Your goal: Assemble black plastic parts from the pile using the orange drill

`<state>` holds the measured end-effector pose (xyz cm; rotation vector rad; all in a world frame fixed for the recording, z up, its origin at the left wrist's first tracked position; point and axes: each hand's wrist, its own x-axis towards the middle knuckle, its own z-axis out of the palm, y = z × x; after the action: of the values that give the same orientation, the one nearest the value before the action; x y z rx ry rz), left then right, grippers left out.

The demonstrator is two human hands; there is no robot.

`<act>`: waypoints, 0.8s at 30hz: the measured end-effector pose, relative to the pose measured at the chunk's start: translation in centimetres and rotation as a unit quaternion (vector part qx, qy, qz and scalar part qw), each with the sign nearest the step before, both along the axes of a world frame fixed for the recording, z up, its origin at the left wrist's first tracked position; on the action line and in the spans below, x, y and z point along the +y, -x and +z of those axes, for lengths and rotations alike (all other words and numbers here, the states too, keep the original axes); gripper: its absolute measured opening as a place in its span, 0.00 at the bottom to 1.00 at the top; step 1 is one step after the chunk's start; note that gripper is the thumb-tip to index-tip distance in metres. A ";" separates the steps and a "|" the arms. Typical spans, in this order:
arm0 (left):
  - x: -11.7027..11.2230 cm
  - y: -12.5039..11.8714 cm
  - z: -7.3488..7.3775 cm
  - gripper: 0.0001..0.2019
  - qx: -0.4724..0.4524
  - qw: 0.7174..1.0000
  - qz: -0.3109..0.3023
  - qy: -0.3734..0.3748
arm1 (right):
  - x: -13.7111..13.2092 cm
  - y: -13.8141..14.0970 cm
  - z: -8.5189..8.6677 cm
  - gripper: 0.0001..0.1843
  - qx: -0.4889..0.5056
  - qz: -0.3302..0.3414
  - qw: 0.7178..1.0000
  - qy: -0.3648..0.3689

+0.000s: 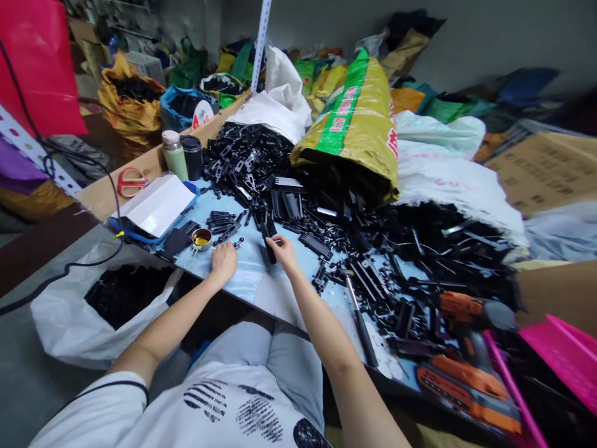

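My right hand (282,250) pinches a long black plastic part (269,247) upright over the light-blue tabletop (254,280). At the table's front edge, my left hand (224,262) is closed, and a small black ball-ended part (239,242) pokes out past its fingers. Just beyond the left hand sits a small round tin (201,239) with something yellow inside. Several black link pieces (221,219) lie behind the tin. A larger heap of black parts (247,155) spreads farther back.
A hammer (361,323) and an orange cordless drill (466,348) lie to the right. A yellow sack (354,124) and a white sack (452,180) spill black parts. At left are red-handled scissors (132,182), a green bottle (174,155) and a white bag (60,323) below the table.
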<state>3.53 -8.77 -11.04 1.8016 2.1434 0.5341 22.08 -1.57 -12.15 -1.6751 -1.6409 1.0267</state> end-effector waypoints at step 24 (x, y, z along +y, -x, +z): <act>-5.8 -6.2 -0.7 0.15 -0.318 0.933 -0.113 -0.123 | -16.5 -11.6 1.2 0.24 -0.332 0.209 0.893 -0.221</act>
<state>9.77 -14.60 -11.70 1.6497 1.4600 1.1783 33.66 -18.09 -10.95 -1.4576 -2.5255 0.1740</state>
